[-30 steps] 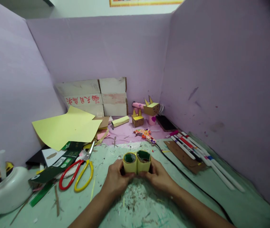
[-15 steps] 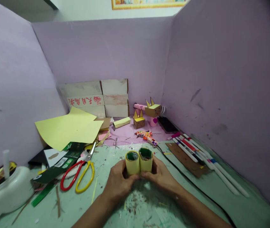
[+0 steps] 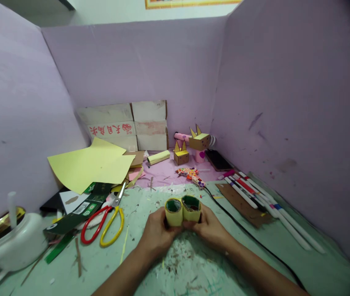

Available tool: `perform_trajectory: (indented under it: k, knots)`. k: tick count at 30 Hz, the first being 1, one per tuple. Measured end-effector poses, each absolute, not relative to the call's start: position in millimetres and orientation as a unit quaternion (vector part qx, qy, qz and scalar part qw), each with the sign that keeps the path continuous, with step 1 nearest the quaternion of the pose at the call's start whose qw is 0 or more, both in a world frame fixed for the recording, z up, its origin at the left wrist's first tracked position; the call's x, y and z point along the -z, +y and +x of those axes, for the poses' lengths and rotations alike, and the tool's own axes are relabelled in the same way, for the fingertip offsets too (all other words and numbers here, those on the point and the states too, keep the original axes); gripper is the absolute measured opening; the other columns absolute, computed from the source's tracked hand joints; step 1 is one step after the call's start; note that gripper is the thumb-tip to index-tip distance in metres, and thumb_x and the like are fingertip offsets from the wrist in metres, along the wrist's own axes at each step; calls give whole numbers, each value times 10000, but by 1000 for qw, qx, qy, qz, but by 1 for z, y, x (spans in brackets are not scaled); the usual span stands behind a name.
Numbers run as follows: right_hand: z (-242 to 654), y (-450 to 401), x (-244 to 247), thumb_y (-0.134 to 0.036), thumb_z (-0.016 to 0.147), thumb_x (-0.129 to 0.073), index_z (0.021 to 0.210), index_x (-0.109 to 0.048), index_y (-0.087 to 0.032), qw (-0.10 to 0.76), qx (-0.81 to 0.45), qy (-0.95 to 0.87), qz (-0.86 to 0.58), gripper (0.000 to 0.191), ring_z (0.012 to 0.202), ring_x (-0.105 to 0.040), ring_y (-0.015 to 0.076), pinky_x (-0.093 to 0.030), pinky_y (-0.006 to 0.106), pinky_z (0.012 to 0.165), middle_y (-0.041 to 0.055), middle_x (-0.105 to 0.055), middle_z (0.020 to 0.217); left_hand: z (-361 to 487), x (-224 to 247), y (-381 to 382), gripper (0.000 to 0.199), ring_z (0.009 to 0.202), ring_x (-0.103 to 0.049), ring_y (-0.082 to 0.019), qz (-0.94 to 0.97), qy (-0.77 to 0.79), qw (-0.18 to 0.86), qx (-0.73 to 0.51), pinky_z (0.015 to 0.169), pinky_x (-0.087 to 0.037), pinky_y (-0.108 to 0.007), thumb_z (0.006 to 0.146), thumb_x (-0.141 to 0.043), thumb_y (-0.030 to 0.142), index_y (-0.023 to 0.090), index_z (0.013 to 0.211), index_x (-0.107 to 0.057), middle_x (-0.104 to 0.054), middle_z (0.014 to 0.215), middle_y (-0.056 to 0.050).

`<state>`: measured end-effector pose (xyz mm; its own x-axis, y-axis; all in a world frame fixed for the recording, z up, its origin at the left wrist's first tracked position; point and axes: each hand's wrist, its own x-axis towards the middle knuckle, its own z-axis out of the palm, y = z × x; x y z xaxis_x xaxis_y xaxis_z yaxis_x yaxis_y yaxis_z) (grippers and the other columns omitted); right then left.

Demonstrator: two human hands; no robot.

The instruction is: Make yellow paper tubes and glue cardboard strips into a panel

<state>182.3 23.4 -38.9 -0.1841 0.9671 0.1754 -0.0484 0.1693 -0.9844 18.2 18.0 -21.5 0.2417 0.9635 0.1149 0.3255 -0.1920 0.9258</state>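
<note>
Two short yellow paper tubes stand side by side and touch, held just above the green tabletop. My left hand [image 3: 158, 230] is closed round the left yellow tube [image 3: 174, 218], thumb at its lower front. Around the right yellow tube [image 3: 191, 214] my right hand [image 3: 208, 226] is closed the same way. Both open ends face up and show dark green insides. Scissors [image 3: 111, 218] with one red and one yellow handle lie to the left. Beyond the tubes lies a flower-patterned hot glue gun [image 3: 193, 176], its black cord running down to the right.
Yellow paper [image 3: 91, 164] and card scraps lie at left, near a white pot [image 3: 24, 238]. Several markers [image 3: 273, 209] rest at right by brown cardboard [image 3: 242, 207]. At the back are a small cardboard box with pointed ears [image 3: 181, 157], a rolled yellow tube [image 3: 159, 157] and a phone [image 3: 218, 159].
Both hands and the tubes sit slightly further right, and the tubes' tops tip a little more toward me. The grip on both tubes is the same.
</note>
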Motion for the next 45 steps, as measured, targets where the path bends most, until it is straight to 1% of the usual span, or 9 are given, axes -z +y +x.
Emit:
perform_trajectory:
  k: [4, 8, 11, 14, 20, 24, 32, 38, 45]
  knots:
    - [183, 23, 36, -187, 601, -726, 909, -556, -166, 502, -514, -568, -400, 352, 803, -565, 207, -457, 310, 705, 29, -626, 859, 17, 22, 19, 232, 709, -588, -214, 650, 486, 443, -380, 600, -452, -277, 624, -680, 204, 142, 841, -624, -667, 766, -48]
    - [184, 23, 27, -397, 701, -684, 1073, -514, -156, 510, -531, -548, -397, 475, 900, -592, 240, -467, 339, 758, 86, -641, 995, 16, 12, 19, 382, 809, -608, -220, 611, 430, 525, -407, 706, -478, -296, 665, -665, 271, 126, 1007, -580, -668, 911, -77]
    - [180, 20, 19, -487, 804, -557, 1126, -514, -131, 498, -618, -494, -354, 482, 891, -628, 252, -490, 342, 726, 124, -662, 992, 14, 7, 20, 432, 567, -565, -142, 567, 411, 584, -410, 525, -458, -237, 685, -652, 451, 117, 947, -573, -636, 725, -36]
    - [176, 15, 12, -458, 830, -543, 1186, -499, -111, 471, -715, -414, -309, 498, 859, -653, 252, -509, 347, 709, 140, -681, 968, 12, 10, 20, 465, 341, -363, -65, 538, 459, 591, -388, 317, -271, -183, 691, -600, 580, 128, 789, -551, -486, 480, 45]
    - [176, 10, 3, -434, 864, -503, 1151, -558, -100, 444, -762, -367, -295, 444, 876, -662, 243, -526, 367, 753, 145, -693, 966, 12, 11, 19, 453, 312, -302, -46, 514, 478, 600, -384, 285, -189, -160, 668, -619, 594, 158, 660, -496, -424, 401, 63]
    - [176, 11, 2, -434, 860, -517, 1121, -576, -87, 439, -760, -359, -318, 439, 872, -667, 243, -529, 386, 764, 154, -699, 945, 15, 7, 19, 437, 301, -268, -40, 490, 481, 613, -390, 291, -180, -159, 703, -580, 582, 174, 614, -454, -394, 375, 72]
    - [172, 14, 4, -438, 882, -486, 1134, -575, -89, 428, -755, -365, -336, 440, 782, -684, 215, -542, 363, 725, 143, -712, 895, 18, 6, 22, 434, 305, -311, -37, 472, 485, 629, -384, 285, -188, -151, 694, -588, 576, 158, 647, -478, -505, 444, 22]
    - [174, 15, 1, -379, 942, -321, 1133, -575, -58, 420, -785, -323, -322, 451, 811, -682, 223, -540, 369, 733, 158, -709, 905, 17, 5, 22, 423, 312, -323, -37, 471, 482, 630, -386, 285, -198, -148, 691, -593, 559, 155, 642, -478, -510, 449, 17]
    - [175, 15, 0, -408, 826, -543, 1103, -576, -95, 439, -733, -401, -330, 419, 834, -674, 247, -535, 385, 734, 143, -702, 911, 17, 3, 20, 413, 312, -303, -42, 485, 480, 615, -395, 304, -207, -158, 686, -590, 556, 168, 625, -460, -460, 409, 42]
